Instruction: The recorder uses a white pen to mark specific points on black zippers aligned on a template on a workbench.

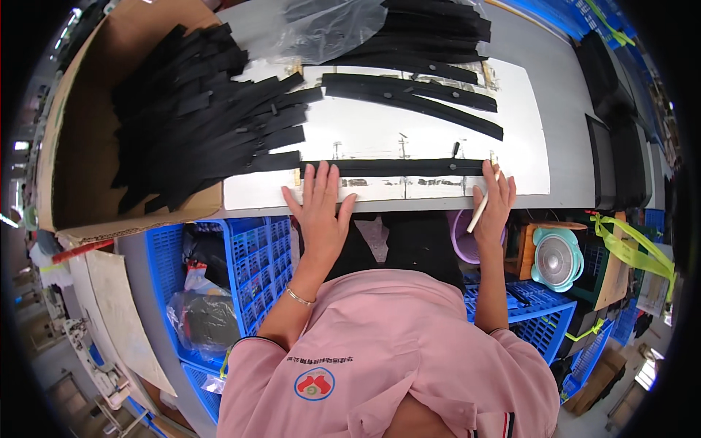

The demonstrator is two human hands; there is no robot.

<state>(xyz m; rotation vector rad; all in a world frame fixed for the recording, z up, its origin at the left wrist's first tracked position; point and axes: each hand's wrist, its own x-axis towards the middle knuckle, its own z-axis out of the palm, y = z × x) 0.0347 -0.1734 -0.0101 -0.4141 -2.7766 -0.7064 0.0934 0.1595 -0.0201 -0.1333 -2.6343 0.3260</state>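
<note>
Black strip (398, 168) lies flat across the white board (423, 133), frame centre, alongside dark marks; probably lined up to those. Left hand (319, 212): fingers fanned, tips pressing the strip's left end, not clamped; likely keeps it from skewing. Right hand (494, 203): index tip at the right end, pale stick (483, 203) pinched in the same hand, so it seems to stay ready. Loose strips (438, 97) sit above, clear of the working one. Cardboard box (84, 157), upper left, holds the heap (182, 131), within reach.

Matt cloth strips (394, 168) meet a smooth board (520, 131), a dull cardboard box (79, 146) and glossy, clear plastic film (328, 33).
</note>
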